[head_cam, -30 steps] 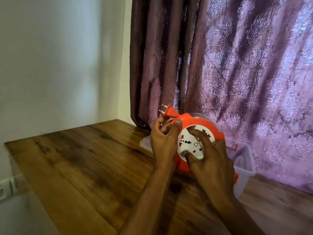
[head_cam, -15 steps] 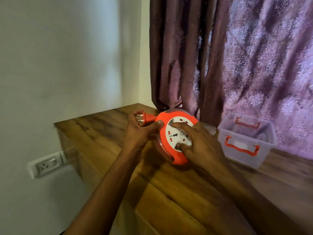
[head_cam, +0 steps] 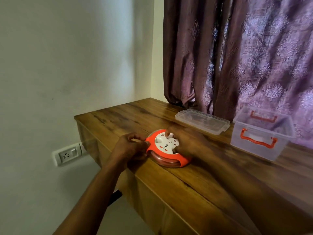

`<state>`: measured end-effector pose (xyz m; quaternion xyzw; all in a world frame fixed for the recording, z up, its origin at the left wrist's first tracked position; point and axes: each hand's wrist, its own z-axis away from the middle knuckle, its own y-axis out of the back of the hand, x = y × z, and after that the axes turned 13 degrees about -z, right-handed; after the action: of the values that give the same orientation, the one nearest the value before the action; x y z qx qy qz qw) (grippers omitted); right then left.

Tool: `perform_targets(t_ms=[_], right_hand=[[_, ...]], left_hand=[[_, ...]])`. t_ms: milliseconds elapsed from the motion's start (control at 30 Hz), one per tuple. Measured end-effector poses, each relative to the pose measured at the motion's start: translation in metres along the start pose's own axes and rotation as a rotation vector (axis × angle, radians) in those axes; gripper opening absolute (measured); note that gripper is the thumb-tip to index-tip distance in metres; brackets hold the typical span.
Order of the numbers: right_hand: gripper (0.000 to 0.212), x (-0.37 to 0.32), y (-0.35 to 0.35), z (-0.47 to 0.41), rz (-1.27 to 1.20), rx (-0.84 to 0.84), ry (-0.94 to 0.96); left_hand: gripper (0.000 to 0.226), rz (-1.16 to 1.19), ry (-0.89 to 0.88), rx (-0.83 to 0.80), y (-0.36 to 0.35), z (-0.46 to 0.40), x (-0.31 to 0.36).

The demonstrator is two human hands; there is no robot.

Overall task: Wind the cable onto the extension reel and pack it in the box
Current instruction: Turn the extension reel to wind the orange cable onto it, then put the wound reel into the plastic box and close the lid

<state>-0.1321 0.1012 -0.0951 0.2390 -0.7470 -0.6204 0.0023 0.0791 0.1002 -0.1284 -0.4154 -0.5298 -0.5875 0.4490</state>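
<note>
The orange extension reel [head_cam: 166, 150] with a white socket face lies flat near the wooden table's [head_cam: 194, 180] front-left edge. Orange cable coils show under its clear rim. My left hand [head_cam: 130, 146] is at the reel's left edge with its fingers curled; the plug it held earlier is hidden behind them. My right hand [head_cam: 186, 141] rests on the socket face, fingertips curled on the white winding knob. The clear plastic box [head_cam: 260, 138] with orange handles stands open at the right.
The box's clear lid [head_cam: 202, 120] lies flat behind the reel by the purple curtain [head_cam: 237, 53]. A wall socket with switch [head_cam: 67, 155] sits on the white wall, left of and below the tabletop.
The reel went from being held upright to lying flat on the table near its left edge. Both hands came down with it. The plug, visible earlier, is now hidden by my left hand.
</note>
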Motion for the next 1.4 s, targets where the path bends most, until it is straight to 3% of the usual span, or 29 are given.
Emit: perform_targets(t_ms=[200,333,433,567,667,800,900,1100,1200,1300,1400], right_hand=[[0.04,0.005,0.0,-0.012,-0.009,-0.108,0.01],[0.037,0.007,0.001,-0.004,-0.031,-0.061,0.029],[0.034,0.015,0.013,0.015,-0.095,0.069,0.054],[0.03,0.042,0.054,0.046,-0.105,0.358,0.049],[0.022,0.077,0.093,0.069,-0.066,0.58,-0.054],[0.019,0.134,0.124,0.098,0.042,0.745,-0.303],[0.03,0.169,0.128,0.115,0.0,0.756,-0.446],[0.041,0.197,0.112,0.128,-0.072,0.646,-0.56],[0.045,0.197,0.111,0.131,-0.069,0.619,-0.595],[0.044,0.191,0.112,0.136,-0.041,0.564,-0.635],[0.046,0.175,0.115,0.145,0.049,0.512,-0.659]], left_hand=[[0.015,-0.321,-0.038,0.052,0.001,-0.015,-0.007],[0.024,-0.729,-0.065,0.136,0.004,-0.022,-0.005],[0.029,-0.865,-0.171,0.278,-0.001,-0.021,0.002],[0.028,-0.805,-0.55,0.389,-0.043,-0.004,0.035],[0.031,-0.817,-0.773,0.284,-0.1,0.011,0.067],[0.058,-0.895,-0.864,0.076,-0.172,0.009,0.095],[0.069,-1.02,-0.866,-0.02,-0.218,-0.002,0.103],[0.074,-1.126,-0.735,-0.11,-0.265,-0.025,0.113],[0.062,-1.065,-0.774,-0.121,-0.269,-0.028,0.11],[0.037,-0.958,-0.813,-0.021,-0.268,-0.024,0.106],[0.029,-0.917,-0.835,0.043,-0.26,-0.017,0.104]])
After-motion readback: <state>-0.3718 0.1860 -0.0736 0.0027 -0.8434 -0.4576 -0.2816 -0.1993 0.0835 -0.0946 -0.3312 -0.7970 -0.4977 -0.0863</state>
